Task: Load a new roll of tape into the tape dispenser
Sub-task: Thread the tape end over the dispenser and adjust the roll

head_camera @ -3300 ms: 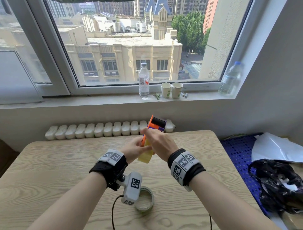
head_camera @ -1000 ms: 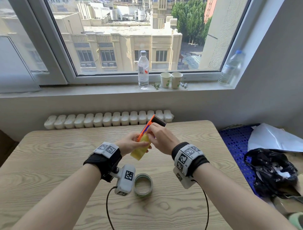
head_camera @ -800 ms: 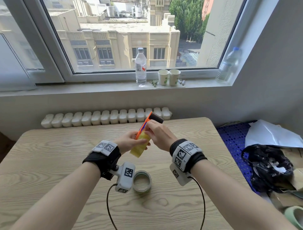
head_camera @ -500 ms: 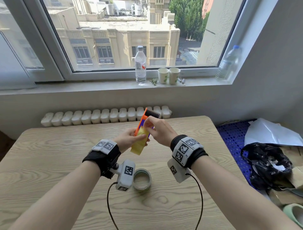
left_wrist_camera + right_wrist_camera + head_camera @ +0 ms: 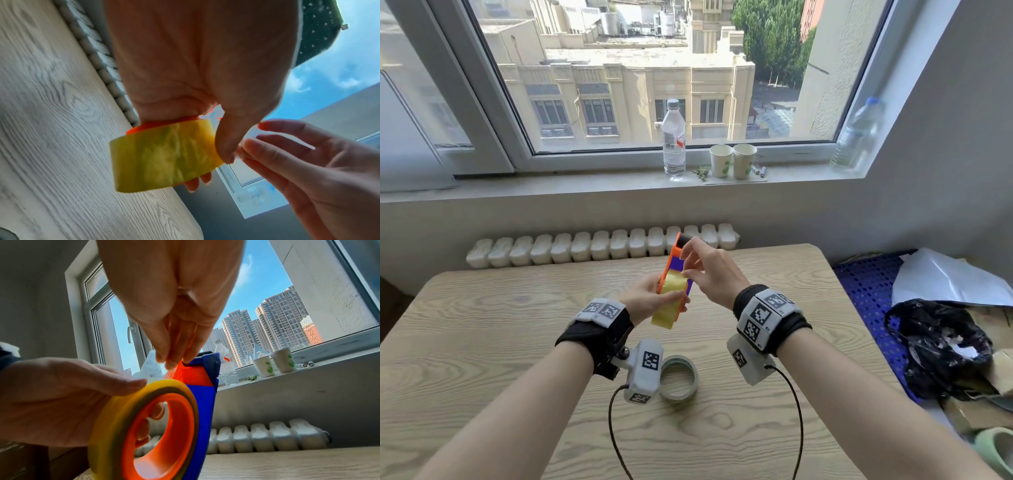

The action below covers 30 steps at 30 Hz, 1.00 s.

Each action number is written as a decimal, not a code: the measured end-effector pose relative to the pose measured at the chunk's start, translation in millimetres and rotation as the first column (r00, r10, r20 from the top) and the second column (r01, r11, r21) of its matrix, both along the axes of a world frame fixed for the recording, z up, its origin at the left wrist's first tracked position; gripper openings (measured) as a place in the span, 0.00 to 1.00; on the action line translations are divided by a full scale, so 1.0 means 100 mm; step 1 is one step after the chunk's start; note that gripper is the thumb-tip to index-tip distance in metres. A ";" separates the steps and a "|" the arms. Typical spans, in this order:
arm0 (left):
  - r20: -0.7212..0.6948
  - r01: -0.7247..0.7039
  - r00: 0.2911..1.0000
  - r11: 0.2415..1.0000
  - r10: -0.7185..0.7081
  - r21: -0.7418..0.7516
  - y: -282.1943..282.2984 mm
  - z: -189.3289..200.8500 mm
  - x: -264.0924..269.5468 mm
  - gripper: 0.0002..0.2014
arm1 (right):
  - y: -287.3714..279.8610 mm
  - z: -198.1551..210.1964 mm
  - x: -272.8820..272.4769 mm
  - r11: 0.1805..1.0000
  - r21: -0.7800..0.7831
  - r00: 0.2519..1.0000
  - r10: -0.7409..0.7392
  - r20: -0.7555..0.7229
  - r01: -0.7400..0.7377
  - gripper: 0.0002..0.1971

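Held above the counter [image 5: 482, 342], between both hands: orange-and-blue tape dispenser [image 5: 202, 395] with the yellow roll of tape [image 5: 669, 301] already seated on its orange hub. Long axis of the dispenser tilted up and away toward the window, roll at the near low end, cutter end at the far high end.

Left hand [image 5: 647, 298] wrapped round the roll and frame from the left, thumb pressed on the roll's outer face, fingertips showing through the hub in the right wrist view. Right hand [image 5: 709, 270] reaching in from the right, nearer the cutter end, fingers bunched in a pinch just above the roll. Pinching what looks like the clear free end of the tape [image 5: 153, 366], though the film is thin and backlit, so hard to say for sure.

Roll translucent yellow, wrinkled and cloudy on its outer wrap, sitting square on the hub. Free end lying between roll and cutter, so probably next: drawn along the long axis up to the cutter end.

Grey empty tape core [image 5: 678, 377] flat on the counter, nearer than the hands, beneath the left wrist.
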<state>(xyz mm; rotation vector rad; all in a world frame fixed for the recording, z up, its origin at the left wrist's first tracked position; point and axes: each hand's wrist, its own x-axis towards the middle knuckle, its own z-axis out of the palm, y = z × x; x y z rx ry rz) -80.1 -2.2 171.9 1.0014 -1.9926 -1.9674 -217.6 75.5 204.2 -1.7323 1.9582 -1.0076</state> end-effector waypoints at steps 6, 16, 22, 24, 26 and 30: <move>-0.032 -0.025 0.999 1.000 0.024 -0.010 0.05 0.01 -0.02 0.07 | 0.01 -0.06 -0.06 0.995 -0.056 0.995 -0.082 0.064 0.086 0.20; 0.076 0.014 0.997 0.997 -0.008 -0.075 0.00 0.03 -0.02 0.24 | -0.03 -0.08 -0.10 0.993 -0.094 0.995 -0.072 -0.068 0.066 0.05; 0.126 -0.017 0.991 0.992 0.033 -0.126 0.00 0.01 -0.03 0.16 | -0.02 -0.02 -0.12 0.998 -0.057 0.976 -0.042 -0.212 0.030 0.06; 0.122 -0.040 0.991 0.994 0.053 -0.105 0.01 0.01 -0.03 0.14 | -0.03 0.02 -0.10 0.999 -0.030 0.975 -0.033 -0.222 0.027 0.06; 0.109 -0.064 0.991 0.993 0.075 -0.099 0.01 0.02 -0.03 0.13 | -0.04 0.05 -0.10 0.998 -0.018 0.986 -0.062 -0.156 0.060 0.07; 0.086 -0.100 0.991 0.992 0.106 -0.080 0.00 0.03 -0.06 0.13 | -0.08 0.13 -0.11 0.991 0.040 0.991 -0.129 -0.024 0.130 0.08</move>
